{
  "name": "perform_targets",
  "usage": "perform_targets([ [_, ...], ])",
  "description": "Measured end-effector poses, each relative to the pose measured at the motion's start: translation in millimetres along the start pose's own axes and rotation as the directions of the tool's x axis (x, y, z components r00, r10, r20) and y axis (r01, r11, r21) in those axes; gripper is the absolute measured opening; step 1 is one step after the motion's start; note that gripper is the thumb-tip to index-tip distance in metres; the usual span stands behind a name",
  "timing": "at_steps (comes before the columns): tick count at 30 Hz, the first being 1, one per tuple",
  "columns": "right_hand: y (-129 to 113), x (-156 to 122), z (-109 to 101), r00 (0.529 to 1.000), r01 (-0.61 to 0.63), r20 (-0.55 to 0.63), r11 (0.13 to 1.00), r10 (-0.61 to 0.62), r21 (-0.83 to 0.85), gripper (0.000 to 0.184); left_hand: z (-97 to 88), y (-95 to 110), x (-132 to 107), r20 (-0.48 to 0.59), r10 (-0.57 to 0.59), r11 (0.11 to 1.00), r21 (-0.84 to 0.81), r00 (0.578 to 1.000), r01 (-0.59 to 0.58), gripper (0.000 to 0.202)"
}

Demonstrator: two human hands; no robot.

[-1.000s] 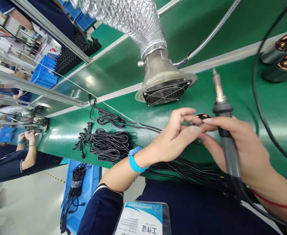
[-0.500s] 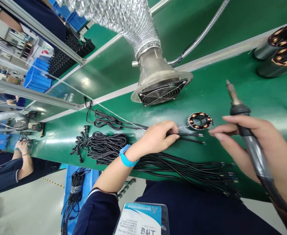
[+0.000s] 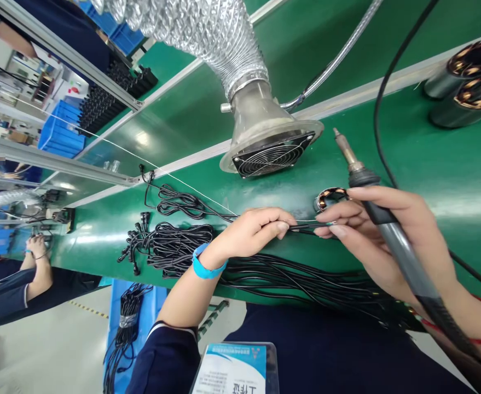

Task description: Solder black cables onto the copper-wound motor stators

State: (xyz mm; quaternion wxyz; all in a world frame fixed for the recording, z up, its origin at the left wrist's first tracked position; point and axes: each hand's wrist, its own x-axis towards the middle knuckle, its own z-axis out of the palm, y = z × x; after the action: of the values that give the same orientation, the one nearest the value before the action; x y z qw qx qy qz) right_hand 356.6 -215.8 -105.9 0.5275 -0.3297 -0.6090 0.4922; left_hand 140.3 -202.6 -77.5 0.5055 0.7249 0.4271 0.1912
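Note:
My left hand [image 3: 260,230], with a blue band at its wrist, is closed on black cables [image 3: 306,227] and a thin silvery wire [image 3: 199,192] that looks like solder. In my right hand [image 3: 408,230] a soldering iron [image 3: 406,262] lies between thumb and fingers, its tip pointing up and left, clear of the cables. The same hand's fingertips pinch the cable ends, whose cores are mostly hidden. Just behind those fingertips is a small copper-wound ring [image 3: 326,197], partly covered by them.
A fume extractor hood [image 3: 260,123] with a grille hangs over the bench. Coiled black cables [image 3: 183,243] lie left, their long ends [image 3: 289,279] along the front edge. Copper-wound cylinders [image 3: 459,106] stand at back right. A blue bin [image 3: 115,312] is below; a co-worker's hands [image 3: 37,246] are far left.
My right hand has moved left with the soldering iron, and its fingertips have closed on the cable ends. The ring is now partly covered. The iron's cord has swung into view.

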Motion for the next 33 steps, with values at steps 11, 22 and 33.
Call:
perform_targets([
  [11, 3, 5, -2, 0.994, -0.110, -0.012, 0.990, 0.111, 0.087, 0.035, 1.8, -2, 1, 0.057, -0.064, 0.989, -0.132, 0.996, 0.071, 0.031],
  [22, 12, 5, 4, 0.998, -0.061, 0.006, 0.994, 0.061, 0.089, 0.034, 20.0, 5, 8, -0.022, -0.214, 0.956, -0.211, 0.977, 0.205, 0.046],
  [33, 20, -2, 7, 0.998, -0.013, -0.061, 0.999, 0.011, -0.034, 0.045, 17.1, 9, 7, -0.057, -0.053, 0.997, 0.050, 0.997, 0.056, 0.042],
])
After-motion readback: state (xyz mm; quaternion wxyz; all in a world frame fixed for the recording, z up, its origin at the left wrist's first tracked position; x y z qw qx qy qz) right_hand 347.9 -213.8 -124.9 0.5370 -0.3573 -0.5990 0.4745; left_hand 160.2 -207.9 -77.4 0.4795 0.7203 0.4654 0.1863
